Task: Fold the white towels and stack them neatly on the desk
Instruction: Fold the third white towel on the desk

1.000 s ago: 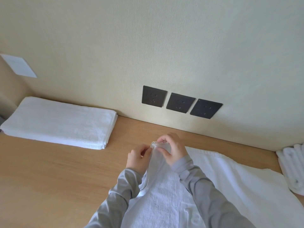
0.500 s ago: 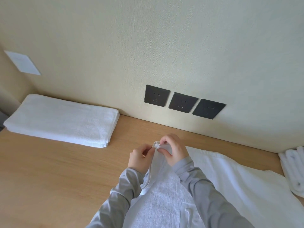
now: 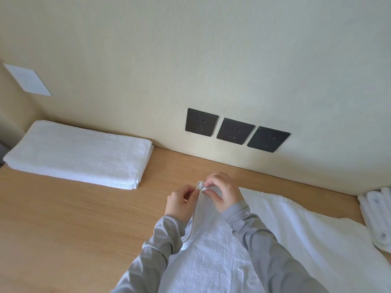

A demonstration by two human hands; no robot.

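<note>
Head view: a white towel (image 3: 213,256) is pinched at one raised corner by the left hand (image 3: 181,203) and right hand (image 3: 222,191).
Its nubbly cloth is spread rumpled over the desk (image 3: 69,225); a folded towel (image 3: 82,153) is laid far left.

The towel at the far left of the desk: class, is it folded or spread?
Folded. The left towel is a flat, tidy rectangle on the desk, with stacked layer edges showing at its right end.

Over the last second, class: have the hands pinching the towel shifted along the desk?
No. Left hand and right hand stay below the leftmost socket, still pinching the towel.
</note>
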